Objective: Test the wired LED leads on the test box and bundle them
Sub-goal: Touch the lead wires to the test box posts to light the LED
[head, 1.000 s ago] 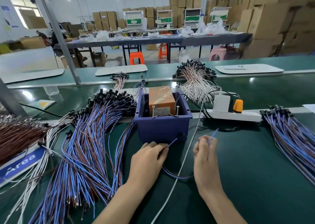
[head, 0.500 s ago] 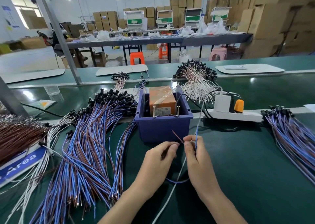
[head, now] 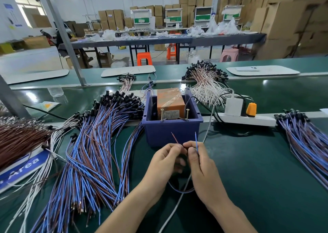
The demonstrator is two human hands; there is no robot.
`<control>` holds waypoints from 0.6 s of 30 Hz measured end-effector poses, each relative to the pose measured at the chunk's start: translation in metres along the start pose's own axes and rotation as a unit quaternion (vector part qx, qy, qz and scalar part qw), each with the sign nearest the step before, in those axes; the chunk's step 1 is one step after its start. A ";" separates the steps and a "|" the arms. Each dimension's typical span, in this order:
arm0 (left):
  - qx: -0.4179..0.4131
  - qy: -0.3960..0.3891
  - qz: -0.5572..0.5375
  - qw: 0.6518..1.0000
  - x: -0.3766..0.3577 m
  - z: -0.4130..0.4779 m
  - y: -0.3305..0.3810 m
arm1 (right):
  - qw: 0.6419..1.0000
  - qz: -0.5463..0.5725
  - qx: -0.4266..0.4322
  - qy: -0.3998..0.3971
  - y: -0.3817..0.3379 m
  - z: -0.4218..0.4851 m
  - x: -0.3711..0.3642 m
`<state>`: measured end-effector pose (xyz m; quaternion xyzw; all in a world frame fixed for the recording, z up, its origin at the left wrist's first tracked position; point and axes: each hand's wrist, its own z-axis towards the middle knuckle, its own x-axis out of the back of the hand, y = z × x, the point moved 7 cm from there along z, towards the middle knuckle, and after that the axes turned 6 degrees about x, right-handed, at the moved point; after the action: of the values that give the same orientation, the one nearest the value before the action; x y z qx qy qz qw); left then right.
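Observation:
The test box (head: 171,131) is a blue plastic bin holding an orange block, with two upright screws on its near rim. Just in front of it my left hand (head: 164,159) pinches the brown wire end (head: 174,138) of one LED lead, pointing up toward the box. My right hand (head: 198,160) pinches the same lead's blue wire end (head: 196,141), also pointing up. The lead's loop (head: 179,190) hangs below my hands on the belt. A big pile of blue-and-brown leads (head: 92,154) lies to the left.
More blue leads (head: 305,140) lie at the right. A white power strip (head: 246,120) with a white adapter and an orange plug sits right of the box, its white cable (head: 177,204) running under my hands. Brown leads (head: 19,140) lie far left, white leads (head: 205,87) behind.
My hands came together in front of the box. Both wire ends now stand upright and apart, closer to the box's rim than before.

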<state>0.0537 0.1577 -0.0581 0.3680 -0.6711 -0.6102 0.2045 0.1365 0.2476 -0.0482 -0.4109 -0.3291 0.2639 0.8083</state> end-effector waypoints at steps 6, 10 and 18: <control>-0.061 0.071 -0.002 0.996 0.033 0.005 0.020 | 0.989 0.048 -0.068 0.122 0.022 0.002 0.023; -0.193 0.156 0.203 0.947 0.052 -0.007 0.040 | 0.987 0.043 -0.082 0.130 0.027 0.003 0.026; -0.266 0.247 0.258 0.895 0.065 -0.012 0.047 | 0.984 -0.019 0.011 0.178 0.012 0.014 0.032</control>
<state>0.0094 0.1004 -0.0216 0.2528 -0.4831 -0.5807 0.6046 0.1448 0.2829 -0.0422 -0.4362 -0.1843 0.1749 0.8632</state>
